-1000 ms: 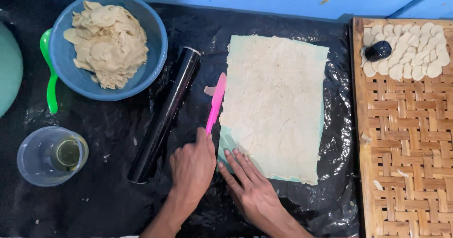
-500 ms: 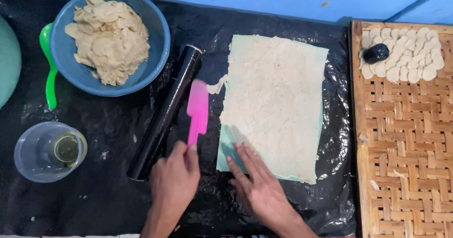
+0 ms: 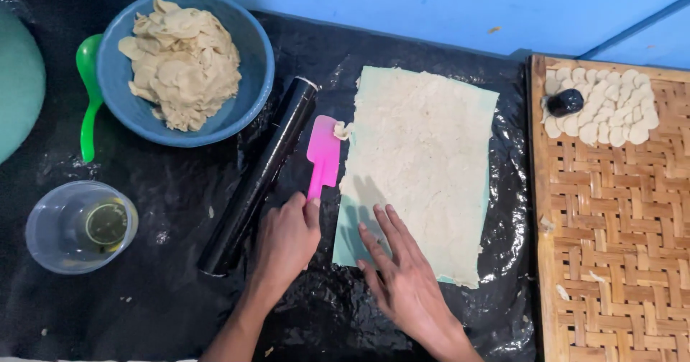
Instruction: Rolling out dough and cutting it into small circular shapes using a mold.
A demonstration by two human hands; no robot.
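Gripping pink spatula [image 3: 323,155] handle, left hand [image 3: 286,238] beside dough sheet [image 3: 422,162]

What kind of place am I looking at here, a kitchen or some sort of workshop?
Most likely a small home food-making spot. A thin dough sheet lies rolled out on black plastic, a blue bowl holds more dough, and cut dough pieces lie on a woven bamboo tray.

home kitchen: dough bowl [image 3: 185,67], rolling pin [image 3: 260,175] (woven tray [image 3: 611,247] beside)
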